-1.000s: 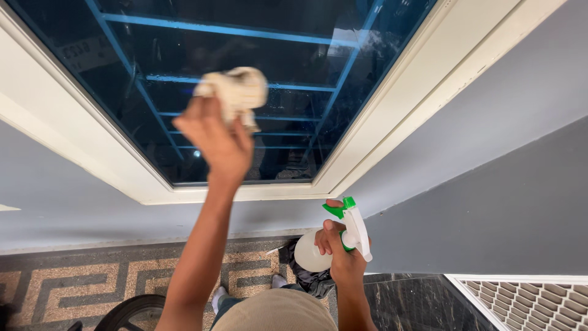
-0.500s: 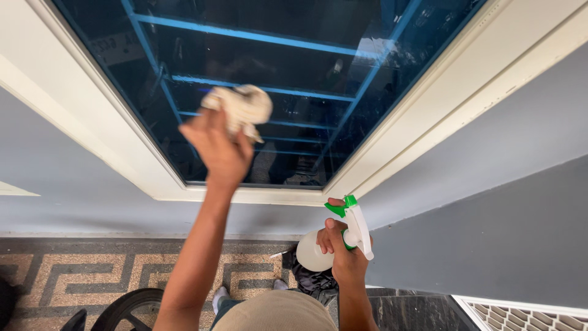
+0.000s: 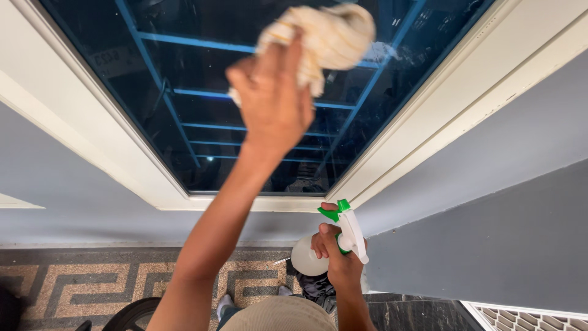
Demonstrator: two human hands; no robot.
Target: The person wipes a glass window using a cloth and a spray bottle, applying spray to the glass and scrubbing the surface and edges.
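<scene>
My left hand (image 3: 272,101) has carried the cloth (image 3: 321,40) higher up the window glass (image 3: 184,92), fingers closed around its soft, light bunch. My right hand (image 3: 337,260) grips the spray bottle (image 3: 318,251) at its neck, low by the wall.

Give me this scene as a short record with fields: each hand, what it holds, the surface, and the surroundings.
Left hand: grips a bunched cream cloth against the glass
Right hand: holds a spray bottle, white with green trigger, held low
Surface: dark blue window pane in a cream frame
Surroundings: grey wall, patterned floor
</scene>
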